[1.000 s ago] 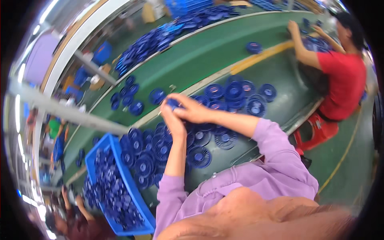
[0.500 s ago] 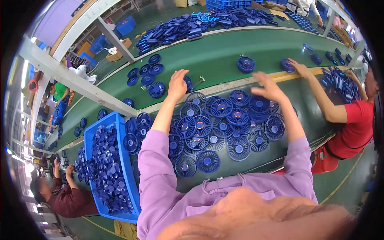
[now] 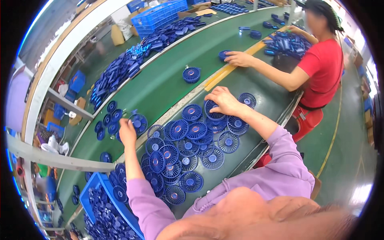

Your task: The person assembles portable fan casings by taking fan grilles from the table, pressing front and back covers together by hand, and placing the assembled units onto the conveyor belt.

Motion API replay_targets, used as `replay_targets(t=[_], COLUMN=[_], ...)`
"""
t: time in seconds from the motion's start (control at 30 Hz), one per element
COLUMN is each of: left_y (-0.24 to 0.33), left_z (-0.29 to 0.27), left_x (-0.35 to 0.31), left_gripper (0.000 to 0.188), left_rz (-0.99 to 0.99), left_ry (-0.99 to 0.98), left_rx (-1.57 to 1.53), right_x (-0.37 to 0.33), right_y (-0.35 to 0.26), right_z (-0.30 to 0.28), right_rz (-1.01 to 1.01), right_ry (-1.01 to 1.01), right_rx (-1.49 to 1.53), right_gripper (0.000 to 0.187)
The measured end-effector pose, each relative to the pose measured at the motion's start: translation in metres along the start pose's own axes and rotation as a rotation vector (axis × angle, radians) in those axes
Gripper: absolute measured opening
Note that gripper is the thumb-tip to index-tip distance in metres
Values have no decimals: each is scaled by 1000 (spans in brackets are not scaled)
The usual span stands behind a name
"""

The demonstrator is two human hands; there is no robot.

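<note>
My left hand [image 3: 129, 135] is over the green conveyor belt, its fingers bent and pinched together beside a round blue fan housing [image 3: 139, 123]. Whatever lies between those fingertips is too small to make out. A second blue part is partly hidden behind that hand. My right hand [image 3: 224, 101] curls its fingers over the rim of a round blue fan grille [image 3: 212, 111] at the far right of the pile. Many similar slotted grilles [image 3: 188, 147] lie overlapping on the dark table between my forearms, some with an orange ring at the hub.
Several round blue parts [image 3: 112, 122] and a lone fan housing [image 3: 191, 75] sit on the belt [image 3: 168, 72]. A blue bin [image 3: 105, 188] of small blue caps stands at my left. A co-worker in red [image 3: 322, 68] reaches to the belt at right. A white post [image 3: 60, 154] crosses at left.
The view has swung to the right. My right hand has come down from above the pile onto a grille. My left hand's fingers have drawn together by the housing on the belt.
</note>
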State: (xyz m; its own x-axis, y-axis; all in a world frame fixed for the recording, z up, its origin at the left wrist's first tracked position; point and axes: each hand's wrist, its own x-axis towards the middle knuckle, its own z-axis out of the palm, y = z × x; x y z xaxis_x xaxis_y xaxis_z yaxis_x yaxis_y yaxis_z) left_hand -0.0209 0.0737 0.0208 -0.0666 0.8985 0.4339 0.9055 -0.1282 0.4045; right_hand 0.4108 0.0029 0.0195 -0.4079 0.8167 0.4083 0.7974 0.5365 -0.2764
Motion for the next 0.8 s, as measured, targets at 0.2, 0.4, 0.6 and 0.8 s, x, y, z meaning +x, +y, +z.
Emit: replay_targets(t=[0.2, 0.4, 0.6, 0.8], left_y=[15, 82, 135, 148], left_z=[-3, -24, -2, -1], left_x=[-55, -100, -127, -150], left_gripper=[33, 43, 46, 48], left_rz=[-494, -651, -589, -557], left_ry=[-41, -98, -295, -397], left_rx=[-1213, -1918, -2148, -2162], right_x=[2, 11, 27, 6], right_y=[11, -8, -100, -144], right_z=[-2, -26, -25, 14], right_rz=[68, 200, -158, -484], right_ry=[24, 41, 535, 157], right_rx=[17, 484, 549, 466], right_gripper=[34, 23, 22, 40])
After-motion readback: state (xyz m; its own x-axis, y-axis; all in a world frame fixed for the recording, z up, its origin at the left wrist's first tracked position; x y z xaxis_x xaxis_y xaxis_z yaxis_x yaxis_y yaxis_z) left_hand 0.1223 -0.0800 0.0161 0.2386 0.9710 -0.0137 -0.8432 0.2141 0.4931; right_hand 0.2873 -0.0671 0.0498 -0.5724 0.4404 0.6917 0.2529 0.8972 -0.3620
